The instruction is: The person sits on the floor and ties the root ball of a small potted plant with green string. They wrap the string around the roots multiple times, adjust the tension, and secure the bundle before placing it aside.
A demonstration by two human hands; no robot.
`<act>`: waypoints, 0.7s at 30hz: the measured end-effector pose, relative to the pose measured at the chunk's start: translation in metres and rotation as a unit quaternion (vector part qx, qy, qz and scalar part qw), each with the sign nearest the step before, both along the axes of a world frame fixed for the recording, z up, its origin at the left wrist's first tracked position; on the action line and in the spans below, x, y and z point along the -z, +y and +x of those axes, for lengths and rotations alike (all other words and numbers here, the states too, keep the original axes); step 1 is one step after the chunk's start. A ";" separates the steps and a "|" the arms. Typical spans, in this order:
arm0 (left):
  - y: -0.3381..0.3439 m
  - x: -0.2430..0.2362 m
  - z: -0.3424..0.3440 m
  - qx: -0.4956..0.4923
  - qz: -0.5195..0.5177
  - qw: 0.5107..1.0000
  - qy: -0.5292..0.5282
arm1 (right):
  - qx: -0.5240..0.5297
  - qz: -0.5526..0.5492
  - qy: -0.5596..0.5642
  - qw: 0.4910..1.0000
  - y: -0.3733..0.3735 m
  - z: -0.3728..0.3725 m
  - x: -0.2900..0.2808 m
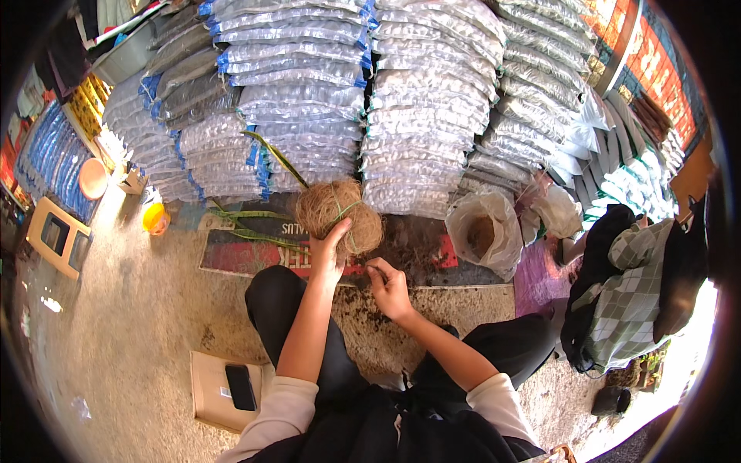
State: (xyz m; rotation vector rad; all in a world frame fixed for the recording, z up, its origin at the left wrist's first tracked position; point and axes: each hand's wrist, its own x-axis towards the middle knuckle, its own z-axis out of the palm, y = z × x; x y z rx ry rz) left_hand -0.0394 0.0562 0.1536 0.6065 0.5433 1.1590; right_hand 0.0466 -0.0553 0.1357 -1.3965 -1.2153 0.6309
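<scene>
My left hand [330, 251] grips a ball of brown coconut fibre [324, 208] from below and the left side. Green string [343, 214] is tied around the ball, and a long green leaf [285, 163] sticks up from its top left. My right hand [390, 287], just below and right of the ball, has its fingers closed; what they hold, if anything, is too small to make out. Loose green leaves [258, 235] lie at the left on a dark printed board [220, 258] scattered with soil.
Stacked filled plastic sacks [421, 108] rise ahead. An open bag [482, 235] stands right of the board, beside bundled checked cloth [625, 301]. At left are a plastic stool [69, 255] and yellow container [154, 221]; a phone [240, 387] lies on cardboard [208, 393] by my left leg.
</scene>
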 end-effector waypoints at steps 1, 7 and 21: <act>0.000 0.000 0.000 -0.002 -0.006 1.000 0.003 | 0.000 0.006 -0.007 1.000 -0.003 0.001 -0.004; -0.001 -0.002 0.003 -0.034 0.018 0.997 0.061 | -0.096 0.068 -0.176 0.977 -0.027 0.005 -0.018; -0.014 0.005 0.013 0.114 0.117 0.980 0.118 | -0.070 0.150 -0.536 0.828 -0.006 0.067 -0.110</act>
